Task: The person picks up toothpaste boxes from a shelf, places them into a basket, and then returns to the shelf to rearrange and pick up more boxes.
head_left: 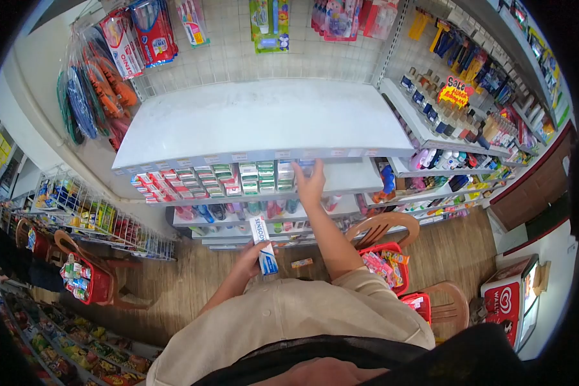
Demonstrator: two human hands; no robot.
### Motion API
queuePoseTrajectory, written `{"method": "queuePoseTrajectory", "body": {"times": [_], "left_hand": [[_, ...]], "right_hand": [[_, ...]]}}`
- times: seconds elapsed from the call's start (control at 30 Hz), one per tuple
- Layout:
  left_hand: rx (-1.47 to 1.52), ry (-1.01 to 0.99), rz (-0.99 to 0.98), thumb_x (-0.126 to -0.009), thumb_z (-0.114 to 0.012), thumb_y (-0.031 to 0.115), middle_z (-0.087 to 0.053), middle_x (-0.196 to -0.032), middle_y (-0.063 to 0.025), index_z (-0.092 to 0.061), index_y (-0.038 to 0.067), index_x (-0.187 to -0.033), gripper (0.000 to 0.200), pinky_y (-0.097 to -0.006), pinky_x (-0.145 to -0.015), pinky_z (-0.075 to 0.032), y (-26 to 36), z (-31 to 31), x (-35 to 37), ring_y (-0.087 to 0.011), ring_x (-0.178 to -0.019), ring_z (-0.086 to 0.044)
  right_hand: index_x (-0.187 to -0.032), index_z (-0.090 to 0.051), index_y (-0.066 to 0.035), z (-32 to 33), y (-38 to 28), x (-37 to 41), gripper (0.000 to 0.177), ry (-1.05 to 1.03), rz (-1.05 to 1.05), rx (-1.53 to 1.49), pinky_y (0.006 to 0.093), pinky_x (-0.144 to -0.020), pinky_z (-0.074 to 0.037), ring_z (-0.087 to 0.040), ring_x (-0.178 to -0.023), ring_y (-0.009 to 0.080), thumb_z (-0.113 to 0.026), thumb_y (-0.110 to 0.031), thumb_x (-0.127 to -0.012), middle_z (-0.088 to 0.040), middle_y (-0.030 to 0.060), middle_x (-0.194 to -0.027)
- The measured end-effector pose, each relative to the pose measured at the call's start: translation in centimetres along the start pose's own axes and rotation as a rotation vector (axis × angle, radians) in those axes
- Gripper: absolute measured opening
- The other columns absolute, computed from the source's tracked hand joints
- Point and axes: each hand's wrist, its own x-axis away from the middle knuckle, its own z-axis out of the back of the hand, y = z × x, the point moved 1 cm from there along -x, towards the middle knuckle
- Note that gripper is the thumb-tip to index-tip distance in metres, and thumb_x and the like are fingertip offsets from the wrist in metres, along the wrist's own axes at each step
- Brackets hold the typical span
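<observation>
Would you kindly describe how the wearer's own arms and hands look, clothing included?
The left hand and right hand are ungloved, with no wristwatch visible. A loose beige fabric shirt has wide, short sleeves, leaving the forearms uncovered.

1. Bagged goods, orange, blue and green, hang at upper left.
2. A yellow-and-red "Sale" sign stands among small bottles at right.
3. A white wire rack holds packaged goods.
4. A red-and-white freezer stands near a brown chair.
5. Colourful packets fill the lower left.
</observation>
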Motion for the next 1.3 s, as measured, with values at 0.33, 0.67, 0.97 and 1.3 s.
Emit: {"method": "queuePoseTrajectory", "body": {"times": [0.33,0.67,0.97,1.3], "left_hand": [[0.068,-0.294,-0.168,-0.094,-0.052,0.013,-0.056,-0.12,-0.0137,-0.033,0.009,-0.131,0.041,-0.0375,-0.088,-0.049,0.2,-7.4,-2.6,-0.025,-0.107,-0.057],[-0.374,-0.45,-0.245,-0.092,-0.059,0.019,-0.052,-0.119,-0.0084,-0.03,0.011,-0.138,0.055,-0.0341,-0.089,-0.044,-2.3,-16.5,-5.2,-0.0188,-0.109,-0.051],[-0.756,-0.281,0.136,-0.083,-0.069,0.035,-0.061,-0.11,-0.0059,-0.045,0.007,-0.132,0.062,-0.0194,-0.078,-0.04,-3.8,-7.9,-6.7,-0.0116,-0.099,-0.057],[-0.779,0.207,0.144,-0.083,-0.065,0.028,-0.064,-0.101,-0.0058,-0.052,0.006,-0.122,0.047,-0.0265,-0.062,-0.042,-7.3,9.5,-6.0,-0.0152,-0.085,-0.06]], "right_hand": [[-0.135,-0.033,0.0,7.9,3.2,14.3,0.074,-0.382,0.004,-0.167,0.0395,-0.1,-0.034,-0.042,-0.118,0.026,-0.074,-0.019,-0.076,-0.039,0.0176,-0.131],[-0.13,-0.045,0.002,13.7,2.8,13.5,0.053,-0.011,-0.17,-0.018,0.034,-0.083,-0.046,-0.058,-0.097,0.023,-0.065,-0.011,-0.083,-0.059,0.0175,-0.11],[-0.123,-0.053,0.002,9.3,8.6,1.4,0.045,0.065,0.074,0.306,0.042,-0.092,-0.043,-0.055,-0.107,0.0404,-0.062,-0.017,-0.083,-0.056,0.0274,-0.116],[-0.125,-0.054,-0.016,4.9,9.3,1.4,0.045,-0.133,0.194,0.709,0.0652,-0.103,-0.018,-0.044,-0.125,0.0367,-0.055,-0.037,-0.085,-0.054,0.0171,-0.126]]}}
